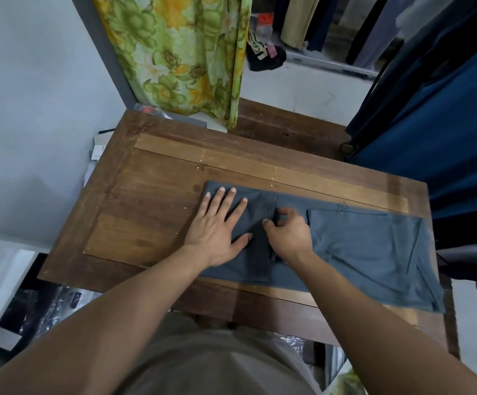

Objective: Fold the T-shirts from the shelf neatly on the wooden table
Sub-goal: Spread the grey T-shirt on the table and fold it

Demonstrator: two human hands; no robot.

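Table: dark wood with paler inlaid strips; its left half shows bare board.
Floral curtain: green and yellow, hanging beyond the table's far edge, left of centre.
Left hand: spread wide and flat, palm down, pressing the folded left end of the T-shirt against the table; it holds nothing.
Right hand: at the table's centre, just beside the left hand, fingers curled narrow and pinching a fold edge of the T-shirt between thumb and fingertips.
Risk, slippage: if the flat hand eases off while the pinched edge is drawn, the layers beneath would likely slide and the fold would go crooked.
Risk, bunching: the pinch gathers only a little cloth, so pulling from that one spot could raise a ridge mid-panel instead of a clean crease.
Risk, overhang: the shirt's right end lies close to the table's right edge, and a tug to that side might carry it over. Whether it already overhangs cannot be told.
T-shirt: slate grey-blue, soft knit, laid lengthwise across the table's right half. The left end is doubled over and darker, the right stretch lies flat with shallow diagonal creases, and a seam line runs along its far side.
Blue cloth: deep blue, hanging just past the table's right far corner.
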